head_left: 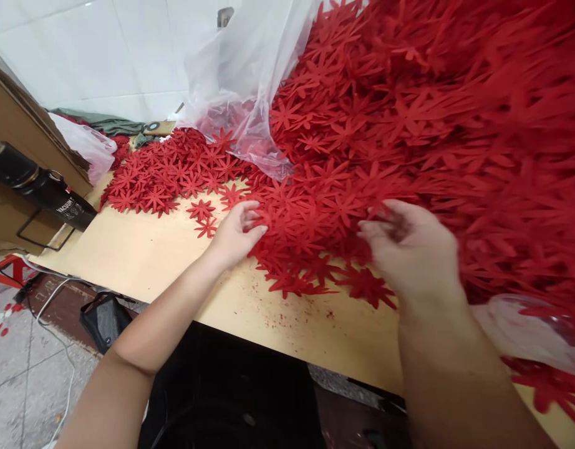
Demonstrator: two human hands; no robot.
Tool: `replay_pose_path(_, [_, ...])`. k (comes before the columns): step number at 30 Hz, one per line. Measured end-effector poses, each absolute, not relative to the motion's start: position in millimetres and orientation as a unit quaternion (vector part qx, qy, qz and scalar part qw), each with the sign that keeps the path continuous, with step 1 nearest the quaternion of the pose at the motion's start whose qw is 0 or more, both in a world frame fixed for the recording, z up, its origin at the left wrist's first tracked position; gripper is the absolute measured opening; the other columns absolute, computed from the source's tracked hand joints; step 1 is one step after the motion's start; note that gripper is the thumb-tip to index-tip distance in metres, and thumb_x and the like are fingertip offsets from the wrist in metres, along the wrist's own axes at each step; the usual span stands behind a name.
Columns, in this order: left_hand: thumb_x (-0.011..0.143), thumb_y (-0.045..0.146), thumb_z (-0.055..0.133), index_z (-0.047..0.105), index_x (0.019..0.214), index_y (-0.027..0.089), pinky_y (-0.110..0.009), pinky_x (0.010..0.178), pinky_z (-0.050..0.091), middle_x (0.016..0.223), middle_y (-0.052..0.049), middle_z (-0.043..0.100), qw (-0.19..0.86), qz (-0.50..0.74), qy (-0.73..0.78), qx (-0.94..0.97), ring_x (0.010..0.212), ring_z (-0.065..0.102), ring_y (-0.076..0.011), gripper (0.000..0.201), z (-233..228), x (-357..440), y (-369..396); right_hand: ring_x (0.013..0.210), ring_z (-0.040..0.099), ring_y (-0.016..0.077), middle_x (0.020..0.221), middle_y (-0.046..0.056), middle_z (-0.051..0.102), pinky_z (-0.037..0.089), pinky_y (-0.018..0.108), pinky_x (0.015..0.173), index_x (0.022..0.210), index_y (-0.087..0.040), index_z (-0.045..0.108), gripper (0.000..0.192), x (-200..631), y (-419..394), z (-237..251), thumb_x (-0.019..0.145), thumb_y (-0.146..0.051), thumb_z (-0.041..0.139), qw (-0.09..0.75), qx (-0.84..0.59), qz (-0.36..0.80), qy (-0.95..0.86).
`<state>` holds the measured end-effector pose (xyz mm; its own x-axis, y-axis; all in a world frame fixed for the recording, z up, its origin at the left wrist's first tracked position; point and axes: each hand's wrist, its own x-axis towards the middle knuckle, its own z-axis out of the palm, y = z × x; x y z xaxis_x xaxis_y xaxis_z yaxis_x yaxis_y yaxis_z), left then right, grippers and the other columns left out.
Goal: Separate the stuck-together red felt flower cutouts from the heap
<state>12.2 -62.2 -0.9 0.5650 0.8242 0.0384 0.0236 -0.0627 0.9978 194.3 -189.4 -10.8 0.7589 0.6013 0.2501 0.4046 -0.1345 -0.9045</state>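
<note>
Your 2 bare arms reach forward over a wooden table (142, 255). Your left hand (236, 234) rests palm down, fingers loosely spread, touching the edge of a large pile of red flower cutouts (362, 137). Your right hand (411, 249) hovers over the pile, fingers curled, pinching cutouts.

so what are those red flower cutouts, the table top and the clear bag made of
The red flower cutouts look like thin matte felt or fabric: flat, no shine, with red lint on the board; paper can't be ruled out. The table top looks like pale plywood or fibreboard, bare and unvarnished. The clear bag is thin plastic film, glossy, wrinkled and see-through. The left hand and right hand rest in the pile.
</note>
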Motion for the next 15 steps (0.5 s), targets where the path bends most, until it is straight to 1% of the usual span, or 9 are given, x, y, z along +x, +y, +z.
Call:
replay_pose_path(1, [0.07, 0.003, 0.061, 0.059, 0.099, 0.018, -0.032, 0.091, 0.048, 0.1, -0.004, 0.066, 0.561, 0.335, 0.331, 0.681, 0.095, 0.063, -0.0151, 0.033, -2, 13, -55, 0.097, 0.063, 0.0332, 0.113, 0.019, 0.061, 0.051, 0.054, 0.086, 0.114, -0.021, 0.057, 0.046, 193, -192, -15, 0.075, -0.047, 0.058, 0.52, -0.76, 0.073, -0.382])
replay_pose_path(3, [0.071, 0.005, 0.059, 0.065, 0.097, 0.019, -0.036, 0.094, 0.046, 0.104, -0.005, 0.068, 0.474, 0.326, 0.341, 0.744, 0.099, 0.062, -0.0178, 0.03, -2, 11, -38, 0.111, 0.057, 0.0373, 0.123, 0.022, 0.057, 0.047, 0.056, 0.093, 0.119, -0.015, 0.059, 0.055, 183, -197, -22, 0.078, -0.051, 0.056, 0.411, -0.769, 0.035, -0.489])
replay_pose_path(4, [0.073, 0.007, 0.059, 0.067, 0.092, 0.018, -0.037, 0.094, 0.047, 0.1, -0.005, 0.069, 0.445, 0.314, 0.349, 0.763, 0.095, 0.062, -0.0181, 0.024, -1, 8, -30, 0.116, 0.054, 0.0386, 0.126, 0.023, 0.056, 0.045, 0.057, 0.096, 0.118, -0.012, 0.061, 0.057, 176, -200, -25, 0.079, -0.053, 0.055, 0.357, -0.762, 0.014, -0.54])
replay_pose_path(6, [0.074, 0.011, 0.06, 0.068, 0.082, 0.016, -0.036, 0.087, 0.049, 0.085, -0.004, 0.07, 0.435, 0.299, 0.374, 0.763, 0.08, 0.063, -0.0158, 0.012, 3, 2, -16, 0.12, 0.049, 0.0402, 0.13, 0.024, 0.053, 0.043, 0.057, 0.098, 0.117, -0.009, 0.063, 0.061, 160, -204, -30, 0.077, -0.055, 0.059, 0.263, -0.742, -0.02, -0.617])
replay_pose_path(8, [0.073, 0.011, 0.062, 0.065, 0.075, 0.014, -0.031, 0.078, 0.05, 0.072, -0.002, 0.068, 0.468, 0.298, 0.389, 0.735, 0.068, 0.061, -0.0123, 0.005, 5, -2, -10, 0.116, 0.05, 0.0403, 0.131, 0.025, 0.052, 0.045, 0.055, 0.094, 0.118, -0.008, 0.062, 0.062, 145, -204, -34, 0.075, -0.052, 0.064, 0.197, -0.731, -0.037, -0.652])
replay_pose_path(9, [0.072, 0.011, 0.063, 0.064, 0.074, 0.013, -0.029, 0.075, 0.05, 0.07, -0.001, 0.067, 0.486, 0.299, 0.389, 0.723, 0.066, 0.06, -0.0112, 0.004, 6, -2, -9, 0.113, 0.052, 0.0392, 0.129, 0.024, 0.053, 0.046, 0.053, 0.092, 0.118, -0.008, 0.063, 0.059, 140, -202, -35, 0.075, -0.047, 0.066, 0.174, -0.73, -0.042, -0.659])
replay_pose_path(11, [0.072, 0.01, 0.062, 0.064, 0.077, 0.013, -0.027, 0.073, 0.05, 0.072, -0.002, 0.067, 0.497, 0.302, 0.379, 0.72, 0.067, 0.061, -0.0108, 0.006, 5, -1, -10, 0.105, 0.056, 0.0347, 0.121, 0.022, 0.058, 0.049, 0.047, 0.088, 0.114, -0.008, 0.064, 0.043, 135, -197, -36, 0.08, -0.034, 0.062, 0.146, -0.738, -0.043, -0.658])
replay_pose_path(13, [0.075, 0.012, 0.059, 0.066, 0.086, 0.014, -0.028, 0.077, 0.05, 0.081, -0.004, 0.069, 0.454, 0.306, 0.371, 0.75, 0.073, 0.062, -0.012, 0.013, 3, -1, -9, 0.094, 0.059, 0.0292, 0.11, 0.019, 0.062, 0.05, 0.041, 0.08, 0.107, -0.01, 0.067, 0.029, 136, -190, -37, 0.084, -0.021, 0.053, 0.136, -0.754, -0.032, -0.642])
replay_pose_path(15, [0.079, 0.017, 0.056, 0.067, 0.095, 0.016, -0.031, 0.083, 0.049, 0.096, -0.006, 0.069, 0.357, 0.313, 0.381, 0.793, 0.083, 0.063, -0.0148, 0.02, 2, -6, -2, 0.083, 0.06, 0.025, 0.1, 0.015, 0.063, 0.05, 0.036, 0.072, 0.098, -0.012, 0.067, 0.026, 142, -184, -36, 0.083, -0.014, 0.046, 0.137, -0.771, -0.021, -0.621])
